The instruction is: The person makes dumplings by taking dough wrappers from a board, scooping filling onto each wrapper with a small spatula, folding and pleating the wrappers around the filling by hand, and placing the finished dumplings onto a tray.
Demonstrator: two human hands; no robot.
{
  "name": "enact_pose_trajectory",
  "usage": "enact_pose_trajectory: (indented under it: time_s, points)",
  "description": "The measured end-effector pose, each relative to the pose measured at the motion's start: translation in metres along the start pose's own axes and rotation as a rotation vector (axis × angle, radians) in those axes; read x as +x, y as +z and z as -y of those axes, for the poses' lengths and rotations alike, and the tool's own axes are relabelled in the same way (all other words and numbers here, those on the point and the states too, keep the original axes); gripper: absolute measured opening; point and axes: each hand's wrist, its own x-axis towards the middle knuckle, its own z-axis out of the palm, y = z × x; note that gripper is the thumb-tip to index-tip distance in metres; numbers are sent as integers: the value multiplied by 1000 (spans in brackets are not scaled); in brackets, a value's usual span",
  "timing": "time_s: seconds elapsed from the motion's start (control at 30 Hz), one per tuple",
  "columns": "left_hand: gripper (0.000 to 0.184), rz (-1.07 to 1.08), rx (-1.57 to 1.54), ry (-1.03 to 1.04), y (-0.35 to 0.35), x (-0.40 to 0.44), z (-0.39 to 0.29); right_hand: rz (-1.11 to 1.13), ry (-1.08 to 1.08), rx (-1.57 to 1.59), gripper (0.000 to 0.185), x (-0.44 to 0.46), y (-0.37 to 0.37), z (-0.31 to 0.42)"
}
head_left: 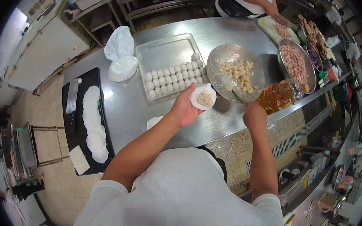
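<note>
My left hand (183, 108) holds a round white dough wrapper (197, 98) with a small heap of pale, chunky filling (204, 99) in its middle. My right hand (255, 115) is closed at the near right rim of a metal bowl (217, 56). From it a thin dark utensil (238, 95) seems to reach into the bowl; its exact kind is unclear. More of the same filling (238, 73) lies in the bowl. Just beyond my left hand, a metal tray (162, 53) carries rows of pleated dumplings (171, 78) in its nearer half.
A bottle of amber oil (279, 97) stands beside my right hand. Stacked wrappers (92, 122) and a cleaver (72, 96) lie on a black board (79, 138) to the left. Plastic bags (120, 49) sit nearby. A bowl of minced meat (295, 65) and another person (248, 2) are across the table.
</note>
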Motion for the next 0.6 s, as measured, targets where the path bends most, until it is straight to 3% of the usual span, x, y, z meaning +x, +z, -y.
enact_pose_trajectory:
  time_s: [0.1, 0.23, 0.37, 0.43, 0.53, 0.6]
  points:
    - [63, 100, -106, -10, 7, -27, -1, -13, -2, -48, 19, 9, 7, 29]
    - [58, 31, -166, 36, 6, -60, -9, -58, -39, -8, 18, 10, 19, 31]
    - [57, -77, -166, 90, -4, -73, -20, -284, -140, 141, 18, -17, -23, 15]
    - [56, -101, -174, 89, -8, -79, -20, -272, -268, 601, 18, -31, -57, 19]
    - [55, -88, -124, 83, -3, -84, -18, -283, -478, 748, 18, -52, -85, 33]
    - [53, -53, -107, 26, -2, -84, -17, -284, -483, 705, 16, -59, -91, 38]
